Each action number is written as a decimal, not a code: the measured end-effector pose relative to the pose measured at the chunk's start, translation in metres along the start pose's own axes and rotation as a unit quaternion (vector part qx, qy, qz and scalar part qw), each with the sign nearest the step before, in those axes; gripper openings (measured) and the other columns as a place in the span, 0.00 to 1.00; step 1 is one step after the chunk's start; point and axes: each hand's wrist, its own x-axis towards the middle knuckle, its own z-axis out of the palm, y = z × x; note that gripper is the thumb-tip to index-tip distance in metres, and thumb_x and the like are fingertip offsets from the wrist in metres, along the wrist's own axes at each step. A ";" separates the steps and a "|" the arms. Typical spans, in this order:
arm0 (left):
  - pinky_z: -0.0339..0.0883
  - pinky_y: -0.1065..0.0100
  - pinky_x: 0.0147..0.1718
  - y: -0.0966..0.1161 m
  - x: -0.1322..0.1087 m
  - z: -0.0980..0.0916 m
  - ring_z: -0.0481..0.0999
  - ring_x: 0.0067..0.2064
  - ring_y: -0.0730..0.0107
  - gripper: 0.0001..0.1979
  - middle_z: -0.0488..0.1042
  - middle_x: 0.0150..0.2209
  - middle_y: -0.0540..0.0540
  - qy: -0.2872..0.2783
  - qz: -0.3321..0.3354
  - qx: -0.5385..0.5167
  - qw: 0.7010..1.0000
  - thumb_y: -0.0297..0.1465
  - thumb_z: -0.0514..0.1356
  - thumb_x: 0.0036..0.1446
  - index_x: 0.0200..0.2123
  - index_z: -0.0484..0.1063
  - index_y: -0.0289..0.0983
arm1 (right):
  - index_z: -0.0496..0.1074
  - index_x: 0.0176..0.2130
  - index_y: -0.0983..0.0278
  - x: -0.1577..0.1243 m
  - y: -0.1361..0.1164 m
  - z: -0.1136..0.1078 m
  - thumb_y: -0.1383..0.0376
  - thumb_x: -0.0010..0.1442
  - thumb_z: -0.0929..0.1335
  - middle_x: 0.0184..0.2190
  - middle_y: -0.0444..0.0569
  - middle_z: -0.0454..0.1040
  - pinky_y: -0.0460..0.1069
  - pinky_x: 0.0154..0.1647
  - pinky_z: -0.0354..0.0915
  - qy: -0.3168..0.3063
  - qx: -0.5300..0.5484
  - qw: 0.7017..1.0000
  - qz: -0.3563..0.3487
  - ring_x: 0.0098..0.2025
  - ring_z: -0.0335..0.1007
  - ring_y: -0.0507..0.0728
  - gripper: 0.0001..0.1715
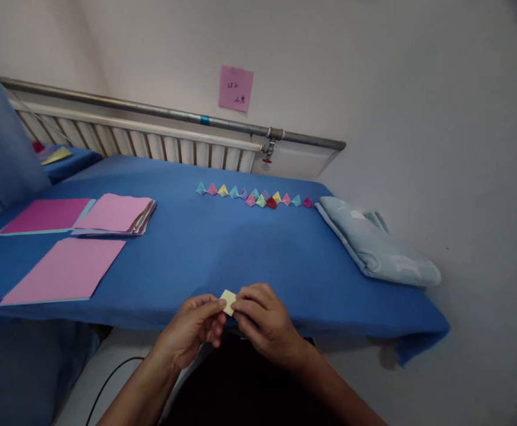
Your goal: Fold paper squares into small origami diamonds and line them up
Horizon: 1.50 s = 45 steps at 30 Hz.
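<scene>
A small pale yellow piece of folded paper (229, 301) is held up between both hands, just over the near edge of the blue-covered table (178, 248). My left hand (196, 325) pinches its left side between thumb and fingers, the other fingers curled below. On its right side, my right hand (262, 319) grips it with thumb and fingertips, which hide that corner. Farther back on the cloth, several small folded paper shapes (261, 201) in pink, blue, yellow, green, purple and red stand in a zigzag row.
Stacks of coloured square paper (112, 213) and pink sheets (65, 269) lie at the left. A folded light blue blanket (374, 245) rests at the right end. Behind the table run a radiator (143, 142) and a metal pipe (161, 111); a pink note (236, 89) sticks to the wall.
</scene>
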 end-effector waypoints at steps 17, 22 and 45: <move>0.65 0.58 0.42 -0.016 0.026 -0.012 0.71 0.42 0.62 0.09 0.75 0.41 0.44 0.081 0.497 0.602 0.620 0.27 0.55 0.60 0.42 0.72 0.39 | 0.73 0.39 0.63 -0.010 0.033 0.011 0.70 0.64 0.62 0.36 0.49 0.73 0.50 0.38 0.58 -0.031 -0.200 0.978 -0.047 0.37 0.63 0.55 0.11; 0.63 0.58 0.40 -0.016 0.029 -0.011 0.71 0.41 0.63 0.09 0.76 0.40 0.44 0.054 0.484 0.635 0.599 0.27 0.54 0.61 0.43 0.71 0.38 | 0.73 0.38 0.63 -0.011 0.029 0.008 0.70 0.64 0.61 0.35 0.49 0.73 0.50 0.37 0.57 -0.064 -0.185 0.981 -0.001 0.35 0.62 0.55 0.11; 0.64 0.63 0.37 0.004 0.026 -0.007 0.72 0.38 0.66 0.10 0.76 0.39 0.44 0.016 0.451 0.666 0.594 0.28 0.54 0.63 0.44 0.73 0.36 | 0.70 0.44 0.64 -0.004 0.039 -0.013 0.67 0.63 0.64 0.39 0.52 0.73 0.53 0.41 0.63 -0.127 -0.049 0.987 0.087 0.39 0.67 0.57 0.09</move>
